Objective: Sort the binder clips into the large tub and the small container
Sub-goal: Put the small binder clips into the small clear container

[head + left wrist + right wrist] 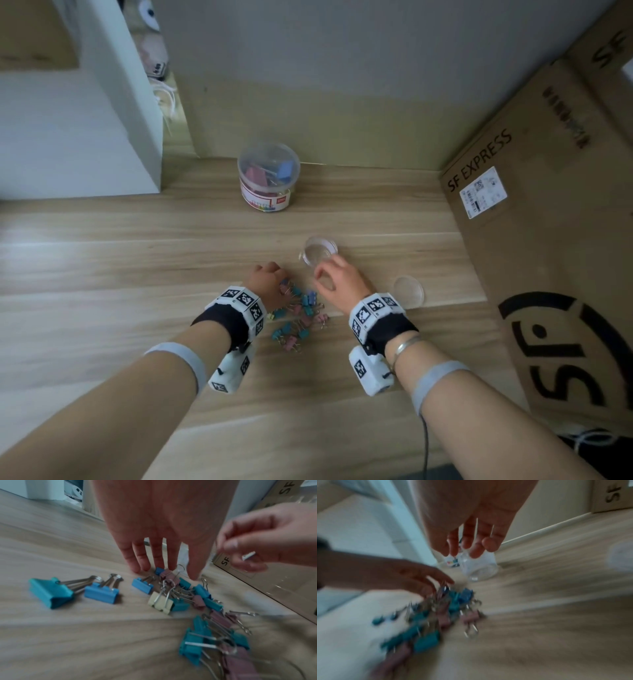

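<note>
While the clips lie in a loose heap on the desk between the two wrists, the left hand reaches down onto the far end of the heap, its fingers straight and slightly spread, tips at the desk and at a blue and a pink clip; it grips nothing that can be seen. In the left wrist view a large teal clip and a blue clip lie apart from the heap, on its left. The right hand hovers just right of the heap with fingers loosely curled; the pictures are too blurred to tell whether it holds anything. Just beyond its fingertips stands the small container, clear, open and seemingly tilted, nothing visible inside. Its round lid lies flat on the desk to the right of the right wrist. The tub stands well apart at the back of the desk, near the wall, lidless, with pink and blue clips in it. A cardboard box marked SF EXPRESS stands along the desk's right side.
</note>
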Demonstrator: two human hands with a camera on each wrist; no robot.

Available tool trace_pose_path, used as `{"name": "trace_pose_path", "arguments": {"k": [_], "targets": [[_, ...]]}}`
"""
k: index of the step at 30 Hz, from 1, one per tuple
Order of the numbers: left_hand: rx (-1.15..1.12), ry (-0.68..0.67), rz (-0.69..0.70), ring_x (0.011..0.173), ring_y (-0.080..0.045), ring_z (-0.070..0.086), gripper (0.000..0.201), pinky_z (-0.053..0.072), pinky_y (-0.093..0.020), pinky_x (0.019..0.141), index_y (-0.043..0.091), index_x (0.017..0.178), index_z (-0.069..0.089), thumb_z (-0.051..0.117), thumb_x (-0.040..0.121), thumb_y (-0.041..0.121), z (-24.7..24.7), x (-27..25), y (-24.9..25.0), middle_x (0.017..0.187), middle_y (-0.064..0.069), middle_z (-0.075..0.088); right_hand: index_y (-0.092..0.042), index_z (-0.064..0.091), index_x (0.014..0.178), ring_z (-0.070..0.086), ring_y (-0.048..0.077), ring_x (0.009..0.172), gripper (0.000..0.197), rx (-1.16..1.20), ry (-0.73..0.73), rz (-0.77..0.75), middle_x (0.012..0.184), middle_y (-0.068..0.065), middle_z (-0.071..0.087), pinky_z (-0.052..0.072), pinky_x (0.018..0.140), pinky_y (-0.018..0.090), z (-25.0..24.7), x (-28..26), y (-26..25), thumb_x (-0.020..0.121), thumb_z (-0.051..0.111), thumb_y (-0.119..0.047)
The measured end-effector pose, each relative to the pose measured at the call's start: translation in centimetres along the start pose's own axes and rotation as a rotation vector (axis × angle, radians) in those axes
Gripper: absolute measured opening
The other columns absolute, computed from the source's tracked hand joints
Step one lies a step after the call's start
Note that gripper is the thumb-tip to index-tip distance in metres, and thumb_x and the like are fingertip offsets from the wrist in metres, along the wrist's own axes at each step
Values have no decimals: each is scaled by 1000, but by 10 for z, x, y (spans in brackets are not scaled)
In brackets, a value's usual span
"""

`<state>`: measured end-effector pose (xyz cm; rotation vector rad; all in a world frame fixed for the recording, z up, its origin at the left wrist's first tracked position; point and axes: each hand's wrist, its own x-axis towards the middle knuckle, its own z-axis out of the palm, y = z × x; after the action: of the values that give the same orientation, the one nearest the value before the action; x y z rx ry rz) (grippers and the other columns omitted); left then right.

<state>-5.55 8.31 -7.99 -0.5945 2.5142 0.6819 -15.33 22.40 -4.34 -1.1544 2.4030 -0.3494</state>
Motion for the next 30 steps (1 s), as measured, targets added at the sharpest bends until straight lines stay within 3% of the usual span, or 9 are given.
{"name": "trace_pose_path", "arguments": {"k": [2,4,7,10,13,16,22,25,30], "targets": [[16,-16,17,126,-29,34,69,39,-38,106,27,140,36,63,79,46,5,-4,0,140,-2,39,-22,53,118,57,13,81,38,-90,-168,-35,128,-1,49,56,75,32,10,-12,0,85,61,-40],[51,-13,56,128,-29,33,79,40,-40,106,27,140,35,67,73,53,8,-8,-1,141,-2,36,-29,38,136,55,18,107,75,-168,-253,-16,138,-5,39,52,84,34,19,-16,1,72,71,-51],[73,-2,69,127,-29,33,75,41,-38,103,21,138,38,69,75,48,13,-11,0,141,-4,33,-30,20,145,39,26,127,104,-262,-339,-8,147,-1,26,44,99,40,32,-15,-2,61,79,-50],[55,-8,75,122,-32,40,65,42,-37,102,19,135,40,67,79,40,15,-11,5,139,-7,33,-23,24,144,34,30,127,91,-278,-362,5,145,6,27,39,105,39,41,-10,-3,71,77,-34],[29,-17,78,119,-34,45,56,43,-37,101,17,130,43,65,82,34,15,-9,8,135,-9,37,-19,37,137,42,32,121,60,-192,-306,0,138,9,36,41,100,38,41,-7,-3,84,64,-20],[37,-37,81,116,-33,47,53,45,-38,99,16,125,47,66,80,37,13,-8,9,131,-9,38,-18,46,129,48,33,112,46,-184,-263,-10,130,10,43,43,92,36,40,-6,-1,85,60,-15],[105,4,95,108,-33,48,37,50,-38,91,13,119,53,62,84,20,13,-4,17,127,-11,37,-15,52,123,47,34,112,42,-183,-230,33,129,10,44,45,96,40,39,1,-5,83,60,-6],[142,-26,97,112,-34,46,37,49,-38,91,12,122,52,60,86,18,12,-1,19,126,-12,41,-13,56,120,47,33,113,40,-144,-234,34,129,9,45,45,97,40,39,2,-2,81,63,-9],[116,-60,126,117,-32,45,35,47,-36,90,11,121,53,59,87,17,10,3,17,122,-10,48,-8,62,101,55,29,104,28,-65,-203,-8,119,8,51,47,86,35,36,-2,3,74,68,-10]]}}
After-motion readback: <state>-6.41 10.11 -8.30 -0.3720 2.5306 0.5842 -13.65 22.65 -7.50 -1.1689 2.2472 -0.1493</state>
